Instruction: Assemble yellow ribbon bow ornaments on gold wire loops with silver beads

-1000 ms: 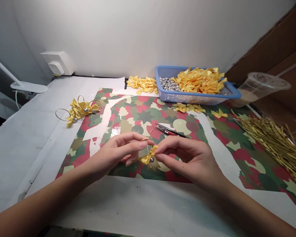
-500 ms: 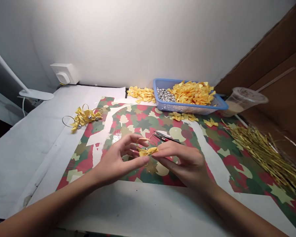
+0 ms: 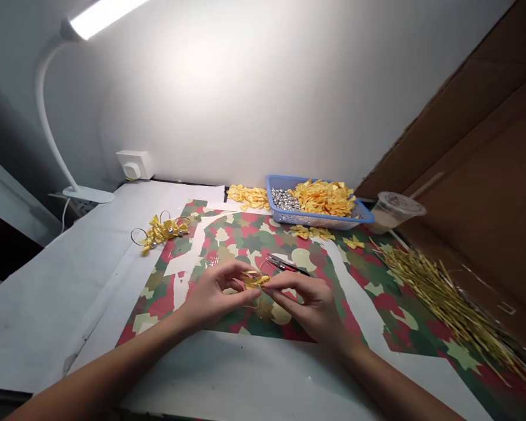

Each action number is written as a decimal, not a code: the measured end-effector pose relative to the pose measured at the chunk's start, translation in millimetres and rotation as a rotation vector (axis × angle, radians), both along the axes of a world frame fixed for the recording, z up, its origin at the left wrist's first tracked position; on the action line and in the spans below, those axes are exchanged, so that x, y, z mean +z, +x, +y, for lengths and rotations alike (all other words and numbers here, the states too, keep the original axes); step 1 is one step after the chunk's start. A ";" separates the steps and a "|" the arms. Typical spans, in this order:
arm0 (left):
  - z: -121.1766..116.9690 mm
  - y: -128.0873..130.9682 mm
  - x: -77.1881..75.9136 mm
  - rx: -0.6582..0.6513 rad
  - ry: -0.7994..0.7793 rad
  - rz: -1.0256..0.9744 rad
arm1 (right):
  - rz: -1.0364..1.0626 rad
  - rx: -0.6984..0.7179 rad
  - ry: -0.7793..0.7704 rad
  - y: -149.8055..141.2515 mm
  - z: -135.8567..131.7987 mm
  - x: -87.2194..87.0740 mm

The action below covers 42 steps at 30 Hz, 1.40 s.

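A small yellow ribbon bow (image 3: 255,281) with a gold wire tie is held up between my two hands, above the patterned paper. My left hand (image 3: 219,292) pinches its left side, thumb below and fingers behind. From the right, the thumb and forefinger of my right hand (image 3: 304,298) close on the bow's other end. Part of the bow and its wire is hidden by the fingers. Just behind my right hand lies a pair of dark-and-red snips (image 3: 284,265). To the left sits a cluster of yellow bows (image 3: 162,233) with silver bells and wire loops.
A blue basket (image 3: 319,222) at the back holds silver bells and yellow bows. More bows (image 3: 248,197) lie beside it. At right are a bundle of gold wire ties (image 3: 438,298), a tilted plastic cup (image 3: 394,211) and cardboard (image 3: 486,152). A lamp (image 3: 46,117) stands at left.
The camera view has tilted up, so more of the lamp shows. The bow has turned between my fingers, and its wire loop no longer stands up as before. Both hands keep their hold.
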<state>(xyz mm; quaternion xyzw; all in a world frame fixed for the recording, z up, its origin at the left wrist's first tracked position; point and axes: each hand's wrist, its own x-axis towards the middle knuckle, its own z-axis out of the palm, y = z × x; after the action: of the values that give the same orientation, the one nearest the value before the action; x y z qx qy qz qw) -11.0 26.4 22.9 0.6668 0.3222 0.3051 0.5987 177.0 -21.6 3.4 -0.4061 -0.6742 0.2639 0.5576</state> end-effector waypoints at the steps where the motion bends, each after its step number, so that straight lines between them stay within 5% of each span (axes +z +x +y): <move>1: 0.0 -0.8 -0.6 -0.006 0.000 0.018 | 0.017 -0.015 -0.037 -1.1 -0.3 0.2; 10: -1.3 0.2 -0.3 0.040 0.027 -0.002 | 0.328 0.004 -0.413 -8.0 0.1 3.1; 21: -4.5 0.6 -4.3 0.119 0.041 -0.076 | 0.351 0.104 -0.493 -11.0 -2.3 4.3; 24: -6.0 -0.5 -2.7 0.145 0.121 -0.074 | 0.244 0.039 -0.399 -4.3 -2.4 7.1; 28: -7.2 -0.8 3.3 0.208 0.265 -0.036 | -0.166 -0.210 -0.230 14.5 4.7 8.4; 32: -7.3 -0.5 4.7 0.239 0.321 -0.002 | -0.423 -0.264 -0.292 28.8 16.8 -5.5; 36: -7.0 0.8 1.8 0.237 0.249 -0.013 | -0.431 -0.251 -0.344 33.2 22.1 -15.4; 42: -5.6 4.0 1.7 0.275 -0.004 -0.047 | -0.483 -0.188 -0.557 42.3 15.4 3.0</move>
<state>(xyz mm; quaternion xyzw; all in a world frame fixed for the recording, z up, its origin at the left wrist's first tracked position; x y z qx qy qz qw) -6.9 20.8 24.6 0.6079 0.3970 0.3993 0.5599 219.2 -6.1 6.4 -0.6527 -0.6485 0.2811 0.2727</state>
